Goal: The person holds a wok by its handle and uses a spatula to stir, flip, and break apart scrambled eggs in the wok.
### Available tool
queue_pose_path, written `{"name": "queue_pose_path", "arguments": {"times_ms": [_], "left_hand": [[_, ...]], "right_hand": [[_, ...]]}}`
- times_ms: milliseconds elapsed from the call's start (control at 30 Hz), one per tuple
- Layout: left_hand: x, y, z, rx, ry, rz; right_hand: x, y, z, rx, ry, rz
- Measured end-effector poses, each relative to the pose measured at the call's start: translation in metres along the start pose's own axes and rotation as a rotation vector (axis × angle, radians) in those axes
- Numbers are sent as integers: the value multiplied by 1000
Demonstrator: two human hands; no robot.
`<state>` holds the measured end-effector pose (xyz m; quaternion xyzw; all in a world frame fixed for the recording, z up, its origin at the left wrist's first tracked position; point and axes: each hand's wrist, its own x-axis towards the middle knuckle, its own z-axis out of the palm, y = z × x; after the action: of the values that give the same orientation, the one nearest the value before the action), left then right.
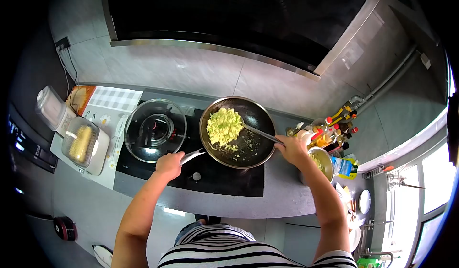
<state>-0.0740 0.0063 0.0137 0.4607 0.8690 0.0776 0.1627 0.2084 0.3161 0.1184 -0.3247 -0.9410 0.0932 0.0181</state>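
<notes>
A dark frying pan with a pale metal rim sits over the right side of the black cooktop. My left hand is closed round its metal handle. In the pan's left half lies a heap of chopped yellow-green food, with small bits scattered below and right of it. My right hand grips the handle of a metal spatula that reaches over the pan's right rim. The spatula's far end meets the heap's right edge and is partly hidden by the food.
A glass lid rests on the left of the cooktop. Several sauce bottles and a metal bowl crowd the counter at right. At left stands a clear-lidded container with yellow food. A dark range hood hangs above.
</notes>
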Motion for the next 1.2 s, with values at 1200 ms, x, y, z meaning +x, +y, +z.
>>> {"name": "queue_pose_path", "arguments": {"times_ms": [1200], "left_hand": [[0,-1,3,-5,17,15]], "right_hand": [[-52,-42,-88,-499,182,-556]]}}
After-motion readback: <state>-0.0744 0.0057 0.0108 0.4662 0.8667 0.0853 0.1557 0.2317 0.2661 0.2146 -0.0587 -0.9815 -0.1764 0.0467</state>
